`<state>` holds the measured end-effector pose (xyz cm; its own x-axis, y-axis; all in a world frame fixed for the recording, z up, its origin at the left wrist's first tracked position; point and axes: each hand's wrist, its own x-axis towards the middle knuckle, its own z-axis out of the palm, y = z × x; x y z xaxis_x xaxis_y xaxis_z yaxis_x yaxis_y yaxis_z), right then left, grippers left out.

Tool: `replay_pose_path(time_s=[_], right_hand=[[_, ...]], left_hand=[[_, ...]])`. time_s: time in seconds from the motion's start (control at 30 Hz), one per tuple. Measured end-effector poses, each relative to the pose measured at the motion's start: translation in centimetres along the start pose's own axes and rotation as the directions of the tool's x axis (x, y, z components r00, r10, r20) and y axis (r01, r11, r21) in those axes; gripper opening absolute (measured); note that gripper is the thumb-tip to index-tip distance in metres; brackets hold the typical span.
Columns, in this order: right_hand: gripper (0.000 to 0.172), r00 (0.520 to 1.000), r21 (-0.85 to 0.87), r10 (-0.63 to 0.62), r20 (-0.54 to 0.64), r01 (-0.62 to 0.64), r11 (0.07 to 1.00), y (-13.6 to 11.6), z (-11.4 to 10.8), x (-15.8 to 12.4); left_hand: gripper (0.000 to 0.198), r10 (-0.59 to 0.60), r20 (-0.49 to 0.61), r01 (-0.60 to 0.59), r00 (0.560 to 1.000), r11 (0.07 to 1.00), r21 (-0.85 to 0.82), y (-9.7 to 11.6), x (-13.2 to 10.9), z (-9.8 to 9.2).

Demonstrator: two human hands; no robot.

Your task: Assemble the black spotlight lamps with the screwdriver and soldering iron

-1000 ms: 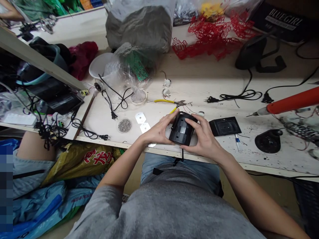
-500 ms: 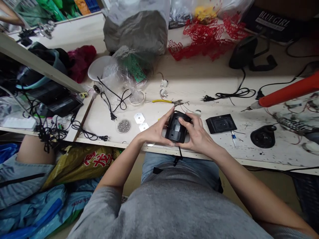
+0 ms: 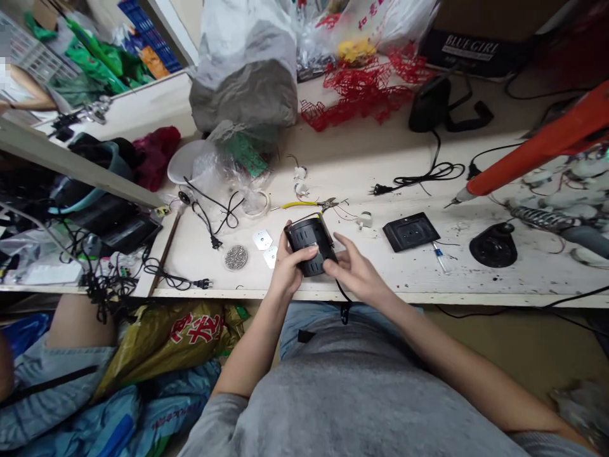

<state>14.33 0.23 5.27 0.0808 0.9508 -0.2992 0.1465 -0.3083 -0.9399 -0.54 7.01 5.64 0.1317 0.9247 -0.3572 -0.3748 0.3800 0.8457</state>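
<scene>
My left hand (image 3: 288, 270) is wrapped round a black slotted plastic housing (image 3: 308, 236), its thumb across the near side. The housing is held tilted just above the bench's front edge. A black cord (image 3: 340, 291) hangs from it. At its right side my right hand (image 3: 358, 271) has its fingers apart, the thumb tip at the housing's lower right edge. Beyond the housing lie yellow-handled cutters (image 3: 304, 204) and a small white motor-like part (image 3: 364, 219) with thin wires. Left of my left hand are two metal plates (image 3: 262, 239) and a round dish of small screws (image 3: 236, 257).
To the right lie a black rectangular base (image 3: 411, 232), a black round part (image 3: 493, 245) and an orange electric screwdriver (image 3: 533, 168) hanging in from the side. Plug cords (image 3: 419, 181), red plastic frames (image 3: 356, 95) and bags (image 3: 245, 70) occupy the back. Another person's leg (image 3: 78, 324) shows at left.
The housing has turned and moved slightly left. My right hand has come off its grip, fingers now spread beside it, while my left hand keeps hold. The camera view has shifted.
</scene>
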Motion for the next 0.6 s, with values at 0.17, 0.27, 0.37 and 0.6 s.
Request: replay_pose_path(time_s=[0.17,0.27,0.37,0.6], right_hand=[[0.072,0.994,-0.034,0.0,-0.111,-0.004,0.999,-0.5,2.4,-0.7],[0.06,0.989,-0.001,-0.055,-0.135,0.055,0.998,-0.3,2.5,-0.4],[0.058,0.985,-0.024,-0.077,-0.155,0.074,0.997,0.1,2.1,0.0],[0.063,0.983,-0.044,-0.134,-0.123,0.129,0.991,0.1,1.8,-0.2]], left_hand=[[0.05,0.052,-0.014,-0.052,0.999,0.999,-0.006,-0.3,-0.6,0.3],[0.046,0.063,-0.038,-0.064,0.997,0.998,-0.009,-0.6,-0.7,0.4],[0.054,0.125,-0.047,-0.126,0.991,0.992,-0.012,-0.9,-0.7,0.1],[0.054,0.058,0.05,-0.056,0.997,0.997,-0.047,-0.4,0.2,-0.9]])
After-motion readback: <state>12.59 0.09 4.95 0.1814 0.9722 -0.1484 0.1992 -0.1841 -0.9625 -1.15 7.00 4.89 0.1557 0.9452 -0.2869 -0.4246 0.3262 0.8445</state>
